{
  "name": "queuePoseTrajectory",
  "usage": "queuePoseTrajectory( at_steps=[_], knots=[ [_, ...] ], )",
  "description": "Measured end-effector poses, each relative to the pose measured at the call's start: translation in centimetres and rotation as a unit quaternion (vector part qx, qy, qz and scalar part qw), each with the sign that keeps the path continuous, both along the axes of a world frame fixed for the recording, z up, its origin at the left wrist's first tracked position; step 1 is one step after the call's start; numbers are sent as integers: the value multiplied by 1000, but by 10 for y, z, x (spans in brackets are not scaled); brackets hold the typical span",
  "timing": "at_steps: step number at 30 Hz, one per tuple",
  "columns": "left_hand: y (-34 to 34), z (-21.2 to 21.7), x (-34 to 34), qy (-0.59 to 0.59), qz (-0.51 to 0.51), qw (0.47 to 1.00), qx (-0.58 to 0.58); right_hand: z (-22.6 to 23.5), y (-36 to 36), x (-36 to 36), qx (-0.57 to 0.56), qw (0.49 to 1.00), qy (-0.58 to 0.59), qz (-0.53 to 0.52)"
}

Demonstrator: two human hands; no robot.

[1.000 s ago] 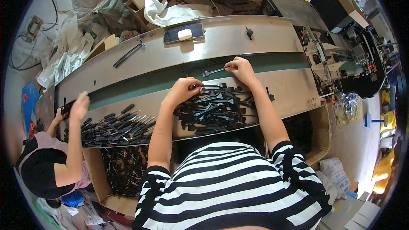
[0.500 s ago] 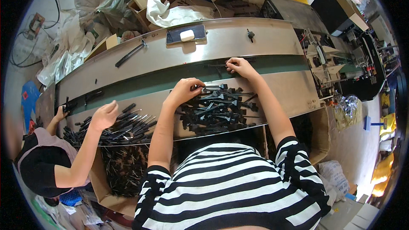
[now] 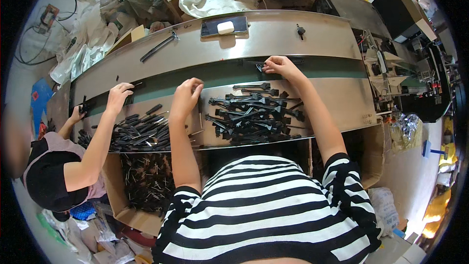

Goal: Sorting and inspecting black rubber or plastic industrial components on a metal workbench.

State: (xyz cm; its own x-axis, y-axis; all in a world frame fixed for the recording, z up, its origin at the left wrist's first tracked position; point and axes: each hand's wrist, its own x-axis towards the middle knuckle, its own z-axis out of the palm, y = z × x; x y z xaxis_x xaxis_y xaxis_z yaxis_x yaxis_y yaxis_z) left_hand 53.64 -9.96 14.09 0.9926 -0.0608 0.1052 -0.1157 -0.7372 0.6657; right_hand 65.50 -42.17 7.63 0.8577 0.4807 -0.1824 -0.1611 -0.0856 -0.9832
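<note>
— What has changed since half a second ago?

— My right hand [image 3: 279, 64] has stayed out at the green belt [image 3: 332, 67], fingers pinched on a small black piece [image 3: 258, 63] that lies on the belt's near edge. My left hand [image 3: 187, 96] has drifted left, off the heap of black forked parts [image 3: 251, 115], and now hangs over the bare steel shelf [image 3: 342, 100] with its fingers curled downward. The co-worker's hand [image 3: 118, 95] on my left, which was over the pile of black rods [image 3: 139, 129] before, now reaches up to the belt's edge.

— Is your left hand holding anything?

— I can't tell. The fingers are bent under and the back of the hand covers whatever may be between them.

— And what else is hard to read?

— The piece under my right fingertips is mostly covered, so its shape is unclear; only a dark tip shows toward the left. My striped shirt [image 3: 264, 210] hides the near edge of the shelf and what lies below it. The cardboard box [image 3: 122, 205] of dark rods beneath the shelf is half in shadow. The co-worker's other hand [image 3: 78, 113] sits at the far left end of the belt, partly behind a dark clamp-like thing I can't make out.
</note>
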Motion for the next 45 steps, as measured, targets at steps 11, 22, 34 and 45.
queuePoseTrajectory(
  at_steps=[11, 22, 34, 45],
  knots=[
    [5, 3, -13, 74, 85, 993, 48, 13, 23, -4, 63, 994, 74, 54],
    [-135, -7, 112, -13, -163, 953, -256, 15, -145, -6, -100, 966, -46, -234],
    [-283, -54, 144, -196, -237, 949, 69, 8, -206, -17, -433, 831, -300, -180],
    [-228, -11, 147, 22, -254, 944, -209, -1, -237, -17, -433, 775, -311, -339]
  ],
)
